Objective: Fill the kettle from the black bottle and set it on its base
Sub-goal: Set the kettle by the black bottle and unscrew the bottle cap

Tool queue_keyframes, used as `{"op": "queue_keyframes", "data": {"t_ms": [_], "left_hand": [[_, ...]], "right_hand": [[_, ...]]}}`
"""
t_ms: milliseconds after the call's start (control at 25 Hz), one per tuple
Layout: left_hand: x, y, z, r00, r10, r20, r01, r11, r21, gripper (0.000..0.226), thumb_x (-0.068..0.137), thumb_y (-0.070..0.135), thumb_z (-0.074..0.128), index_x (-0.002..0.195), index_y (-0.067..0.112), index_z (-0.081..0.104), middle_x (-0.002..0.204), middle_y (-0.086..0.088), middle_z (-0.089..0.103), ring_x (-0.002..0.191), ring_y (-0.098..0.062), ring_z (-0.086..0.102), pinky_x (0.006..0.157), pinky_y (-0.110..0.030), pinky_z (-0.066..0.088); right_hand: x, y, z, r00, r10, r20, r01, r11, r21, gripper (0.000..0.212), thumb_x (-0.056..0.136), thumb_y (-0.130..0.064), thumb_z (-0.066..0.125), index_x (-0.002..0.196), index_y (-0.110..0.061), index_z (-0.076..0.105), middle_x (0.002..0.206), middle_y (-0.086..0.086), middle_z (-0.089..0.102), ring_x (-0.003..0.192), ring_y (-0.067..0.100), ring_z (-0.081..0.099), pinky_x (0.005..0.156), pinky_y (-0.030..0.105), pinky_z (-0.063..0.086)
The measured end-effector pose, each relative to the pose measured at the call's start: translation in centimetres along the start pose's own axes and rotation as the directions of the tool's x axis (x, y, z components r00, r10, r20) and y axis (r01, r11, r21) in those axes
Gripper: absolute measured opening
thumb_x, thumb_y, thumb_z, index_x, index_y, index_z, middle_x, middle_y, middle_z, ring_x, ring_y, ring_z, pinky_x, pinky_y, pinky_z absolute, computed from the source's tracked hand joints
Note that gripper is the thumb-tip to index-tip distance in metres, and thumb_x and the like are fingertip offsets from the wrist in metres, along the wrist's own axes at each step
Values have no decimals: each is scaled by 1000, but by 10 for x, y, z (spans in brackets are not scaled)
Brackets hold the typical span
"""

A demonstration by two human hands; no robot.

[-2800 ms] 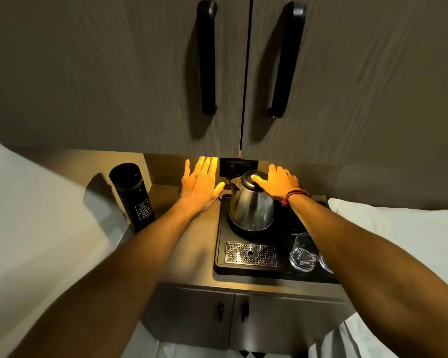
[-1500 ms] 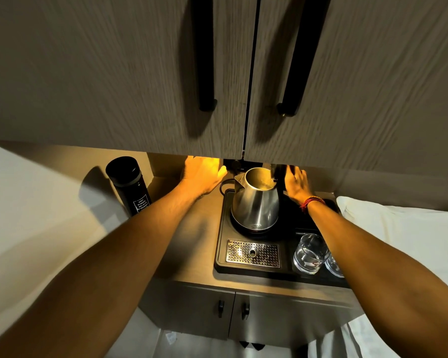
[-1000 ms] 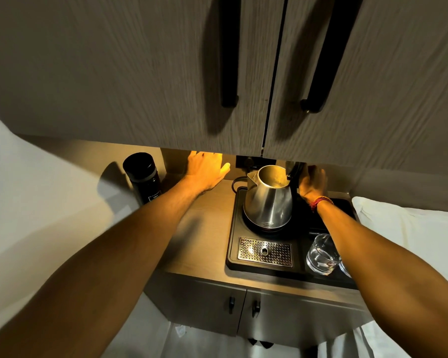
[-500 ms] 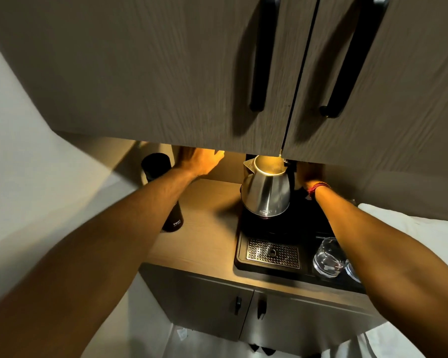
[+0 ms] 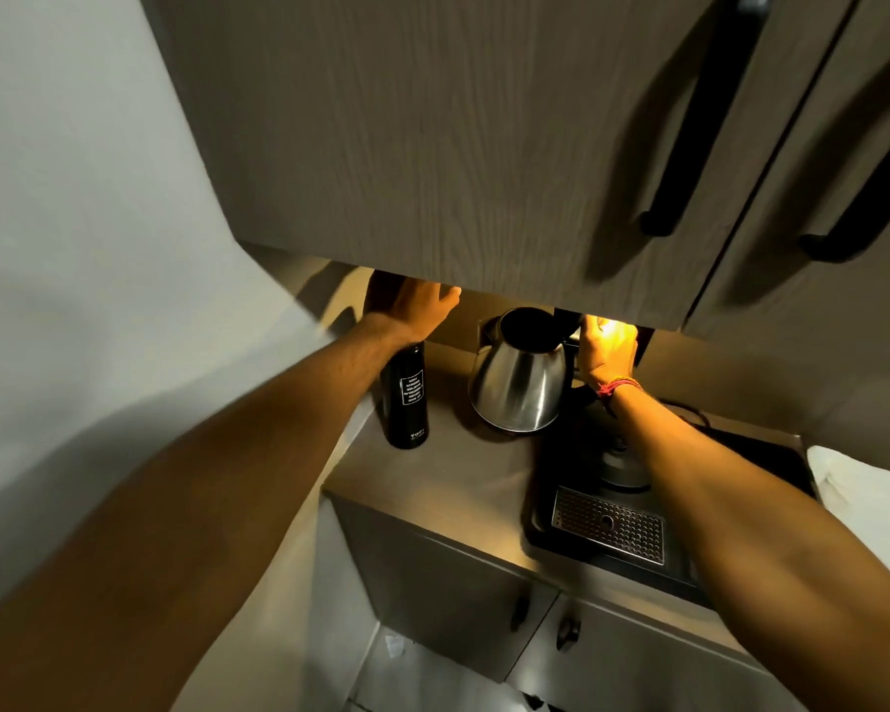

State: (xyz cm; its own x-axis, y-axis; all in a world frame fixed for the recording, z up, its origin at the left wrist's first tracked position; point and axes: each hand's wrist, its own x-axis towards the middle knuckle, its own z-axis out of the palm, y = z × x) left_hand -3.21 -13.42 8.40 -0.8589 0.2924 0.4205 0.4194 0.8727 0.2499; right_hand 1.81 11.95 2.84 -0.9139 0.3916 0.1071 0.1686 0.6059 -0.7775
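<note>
The steel kettle (image 5: 517, 385), its lid up, is off its round base (image 5: 624, 472) and sits left of the black tray (image 5: 540, 537), over the wooden counter; I cannot tell whether it touches the counter. My right hand (image 5: 606, 352) is closed on its handle at the back right. The black bottle (image 5: 404, 400) stands upright just left of the kettle. My left hand (image 5: 413, 306) reaches over and past the bottle's top with fingers spread, holding nothing. My wrist hides the bottle's cap.
An overhead cupboard (image 5: 484, 146) with long black handles hangs low over the counter and hides its back. A metal drip grille (image 5: 607, 524) lies at the tray's front. A white pillow (image 5: 867, 506) lies on the right. Cabinet doors (image 5: 463, 598) are below.
My right hand has lifted the kettle off its base and carried it left, close to the bottle. The view has swung left and my left hand has stayed over the bottle.
</note>
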Motion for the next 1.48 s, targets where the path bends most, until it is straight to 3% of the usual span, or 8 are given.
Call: {"op": "queue_keyframes", "data": {"t_ms": [280,520,720,960,1080,1200,1280,1480], "left_hand": [[1,-39,23,986,-162,41,157,983,95,54,93,54,54,125,9,59,127,-14,63,116,-32,60,101,-50,48],[-1,-57,38,987,-139,74,130,984,123,66,90,60,54,133,11,48,132,-16,57,113,-35,58,94,-50,51],[-4,-59,43,996,-73,47,63,981,184,65,88,61,55,129,11,51,128,-17,60,111,-36,60,93,-49,49],[-4,-62,48,993,-88,75,75,983,165,70,86,65,54,133,14,45,131,-16,57,112,-36,59,93,-50,49],[-5,-63,47,993,-67,96,51,986,157,72,83,68,52,133,16,41,132,-15,55,113,-36,58,93,-51,48],[-4,-66,42,988,-49,147,15,974,225,73,83,66,54,135,18,37,138,-15,49,120,-37,53,98,-55,44],[-2,-67,35,977,-60,202,8,969,249,72,85,62,58,138,17,37,143,-14,44,124,-36,49,98,-55,45],[0,-71,11,904,-24,427,-54,984,169,66,84,54,60,134,20,36,139,-11,43,121,-33,48,89,-49,46]], "right_hand": [[11,27,55,999,-47,-1,47,992,119,46,91,-38,39,52,-20,23,57,-1,17,54,12,12,48,26,12],[11,39,78,999,-47,-24,49,995,86,51,93,-38,41,48,-19,25,52,2,22,50,15,16,52,29,12],[13,35,90,999,-38,-38,40,999,37,60,96,-36,46,47,-3,42,56,28,36,55,23,30,49,34,17],[19,36,94,997,-73,-7,74,997,34,60,97,-41,44,45,-11,37,56,18,41,57,24,34,56,37,27],[22,41,90,988,-127,87,139,979,-147,46,99,-37,37,90,1,61,88,17,55,84,26,51,74,36,40],[19,40,83,975,-176,134,211,923,-322,51,101,-39,28,148,-20,31,155,9,31,145,31,26,117,53,23],[17,39,77,967,-174,188,236,890,-389,56,100,-42,24,153,-28,12,163,5,10,151,31,5,119,60,8],[16,38,70,956,-68,287,205,852,-482,62,99,-44,23,154,-26,0,164,9,-5,150,36,-2,119,62,8]]}}
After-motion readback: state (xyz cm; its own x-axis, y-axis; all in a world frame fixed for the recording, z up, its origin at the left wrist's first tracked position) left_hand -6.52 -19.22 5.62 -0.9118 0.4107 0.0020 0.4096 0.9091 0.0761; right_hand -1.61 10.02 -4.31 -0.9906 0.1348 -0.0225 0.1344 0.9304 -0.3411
